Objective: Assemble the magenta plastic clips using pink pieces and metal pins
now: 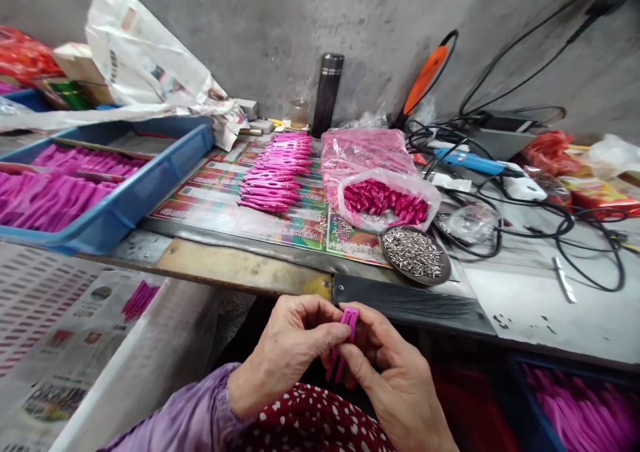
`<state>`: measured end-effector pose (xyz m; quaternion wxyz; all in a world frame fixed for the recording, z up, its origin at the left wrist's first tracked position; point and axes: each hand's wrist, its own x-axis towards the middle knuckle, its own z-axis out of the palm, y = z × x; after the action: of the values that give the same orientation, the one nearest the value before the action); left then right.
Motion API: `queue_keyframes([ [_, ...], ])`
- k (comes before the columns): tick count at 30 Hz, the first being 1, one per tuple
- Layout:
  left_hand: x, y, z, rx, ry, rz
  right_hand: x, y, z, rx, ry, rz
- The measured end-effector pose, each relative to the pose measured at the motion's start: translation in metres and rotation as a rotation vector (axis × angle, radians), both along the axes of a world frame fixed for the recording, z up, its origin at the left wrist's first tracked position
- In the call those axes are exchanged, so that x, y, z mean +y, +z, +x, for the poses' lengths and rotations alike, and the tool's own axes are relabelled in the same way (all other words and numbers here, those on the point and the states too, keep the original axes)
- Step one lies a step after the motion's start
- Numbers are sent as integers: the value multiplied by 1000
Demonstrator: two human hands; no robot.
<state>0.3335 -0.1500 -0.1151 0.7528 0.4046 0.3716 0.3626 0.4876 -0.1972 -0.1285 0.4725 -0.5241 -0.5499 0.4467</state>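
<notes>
One desk [525, 305] carries one blue tray [150, 185] at ten o'clock, with one pink bag [385, 199] and one dish of springs [415, 255] at one o'clock. At six o'clock, left hand [285, 352] and right hand [395, 379] pinch one pink clip [349, 325], fingers [325, 335] closed round it.

**Small assembly workshop for hand piecework.** A bare grey concrete wall [280, 25] backs a worn workbench [240, 272] with a metal-edged front. Stock and parts lie on it in bulk:
- a blue tray [150, 185] filled with pink plastic pieces
- a stacked row of pink clips [275, 172]
- a plastic bag [380, 175] of darker pink parts
- a round dish [418, 281] of small metal pieces

Tangled black cables [550, 219], a blue-handled tool [470, 163] and spread newspaper [50, 319] surround the stock. At the front edge, the left hand [290, 345] and right hand [395, 379] pinch a single clip [350, 319], showing manual assembly work.
</notes>
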Motion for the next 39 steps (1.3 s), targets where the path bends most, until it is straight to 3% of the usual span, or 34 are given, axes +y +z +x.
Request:
queue_keyframes([
  [15,0,-7,-1,-86,15,-22,-1,-7,0,17,39,-97],
  [24,3,-11,0,-92,22,2,6,1,-5,31,1,-70],
  [28,14,2,2,-84,12,64,18,16,-3,-2,-10,19],
  [35,40,48,6,-118,31,239,47,53,5,-101,-11,208],
  [39,59,59,10,-80,91,357,70,67,7,-49,21,262],
])
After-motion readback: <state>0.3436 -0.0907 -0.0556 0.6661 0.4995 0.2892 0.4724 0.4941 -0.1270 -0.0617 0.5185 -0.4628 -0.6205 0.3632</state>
